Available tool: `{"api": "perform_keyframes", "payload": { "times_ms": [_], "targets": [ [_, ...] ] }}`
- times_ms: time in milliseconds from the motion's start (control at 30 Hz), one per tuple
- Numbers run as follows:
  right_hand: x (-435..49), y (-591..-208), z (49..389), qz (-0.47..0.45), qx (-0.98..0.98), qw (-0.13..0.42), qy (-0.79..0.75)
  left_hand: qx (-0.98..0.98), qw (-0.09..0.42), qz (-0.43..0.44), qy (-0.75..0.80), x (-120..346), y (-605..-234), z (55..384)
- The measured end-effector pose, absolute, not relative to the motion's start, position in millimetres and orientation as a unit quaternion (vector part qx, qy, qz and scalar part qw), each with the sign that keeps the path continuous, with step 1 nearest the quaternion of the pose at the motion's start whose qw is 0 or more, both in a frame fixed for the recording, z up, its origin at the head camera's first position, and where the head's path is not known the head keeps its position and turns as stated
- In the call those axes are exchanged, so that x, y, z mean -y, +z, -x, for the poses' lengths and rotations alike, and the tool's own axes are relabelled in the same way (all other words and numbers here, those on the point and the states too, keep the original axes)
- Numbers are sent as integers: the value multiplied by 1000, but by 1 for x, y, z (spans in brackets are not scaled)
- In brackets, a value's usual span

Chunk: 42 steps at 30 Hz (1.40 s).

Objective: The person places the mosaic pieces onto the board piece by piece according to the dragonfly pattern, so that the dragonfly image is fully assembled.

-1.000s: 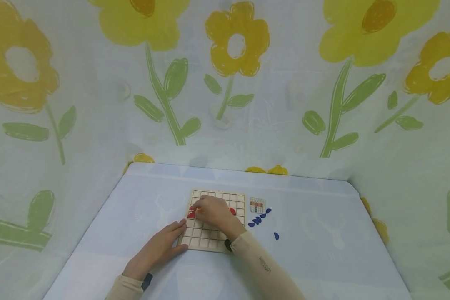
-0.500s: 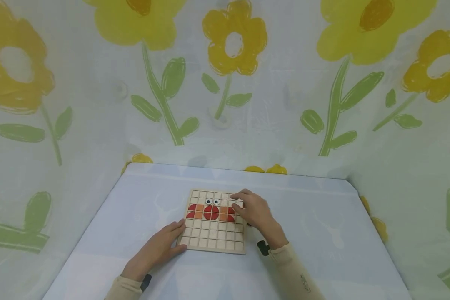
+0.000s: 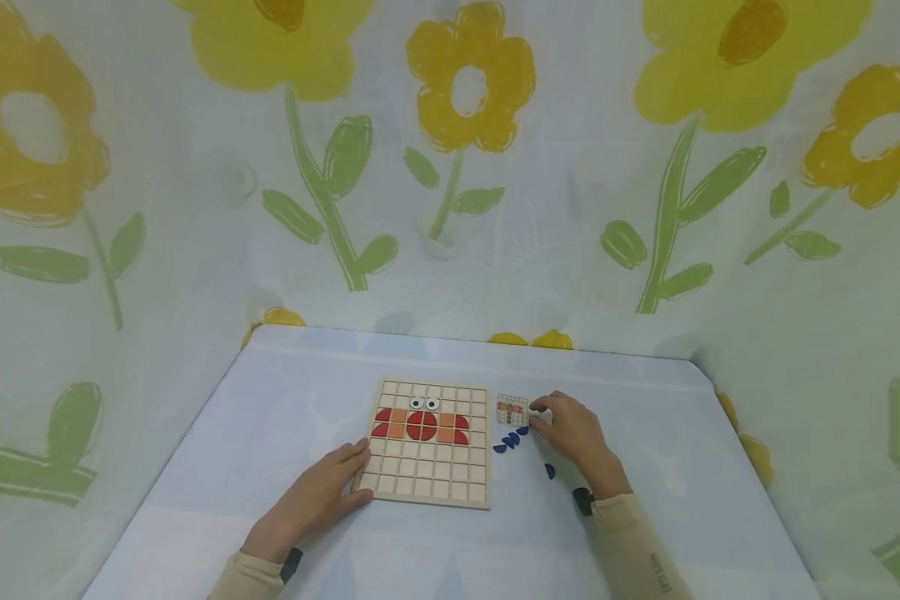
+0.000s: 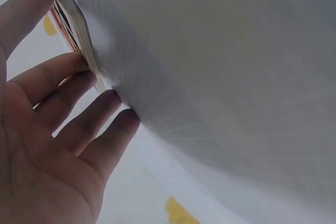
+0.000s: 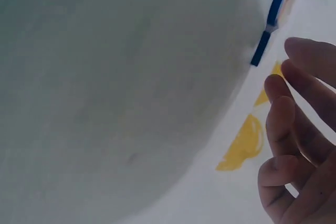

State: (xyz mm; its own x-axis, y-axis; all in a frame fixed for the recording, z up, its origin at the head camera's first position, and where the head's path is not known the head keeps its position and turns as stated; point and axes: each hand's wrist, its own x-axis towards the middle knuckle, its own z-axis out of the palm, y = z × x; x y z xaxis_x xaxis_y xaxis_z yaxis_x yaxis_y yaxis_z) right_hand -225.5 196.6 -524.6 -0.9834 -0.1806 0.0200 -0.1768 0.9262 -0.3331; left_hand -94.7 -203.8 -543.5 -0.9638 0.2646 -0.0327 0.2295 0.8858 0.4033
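A square wooden grid board (image 3: 427,487) lies on the table with red and orange tiles (image 3: 422,426) and two eye tiles (image 3: 424,404) in its cells. My left hand (image 3: 311,500) rests at the board's left edge; in the left wrist view its fingertips touch the side. My right hand (image 3: 573,429) is just right of a small pattern card (image 3: 512,409), thumb and forefinger a little apart. Nothing shows between its fingers (image 5: 278,85) in the right wrist view. Several blue half-round pieces (image 3: 511,439) lie below the card, near those fingertips.
One blue half-round piece (image 3: 550,472) lies apart from the others, below my right hand. The pale table (image 3: 285,400) is walled at the back and sides by a flowered curtain (image 3: 540,208).
My right hand has moved from above the board's red tiles, across its right side, to beside the card. The tiles are uncovered. My left hand stays at the board's edge.
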Motion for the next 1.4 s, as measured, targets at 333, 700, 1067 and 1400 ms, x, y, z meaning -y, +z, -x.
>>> {"api": "perform_keyframes", "payload": {
  "times_ms": [333, 700, 1067, 1400],
  "targets": [
    [-204, -529, 233, 95, -981, 55, -162, -968, 40, -132, 210, 205, -547, 95],
    [-198, -530, 235, 106, -983, 62, -137, -967, 43, -128, 215, 205, -544, 95],
    [-198, -530, 235, 87, -983, 67, -145, -967, 46, -123, 220, 203, -541, 94],
    [-195, -530, 234, 97, -984, 55, -136, -967, 47, -120, 221, 203, -538, 92]
  ]
}}
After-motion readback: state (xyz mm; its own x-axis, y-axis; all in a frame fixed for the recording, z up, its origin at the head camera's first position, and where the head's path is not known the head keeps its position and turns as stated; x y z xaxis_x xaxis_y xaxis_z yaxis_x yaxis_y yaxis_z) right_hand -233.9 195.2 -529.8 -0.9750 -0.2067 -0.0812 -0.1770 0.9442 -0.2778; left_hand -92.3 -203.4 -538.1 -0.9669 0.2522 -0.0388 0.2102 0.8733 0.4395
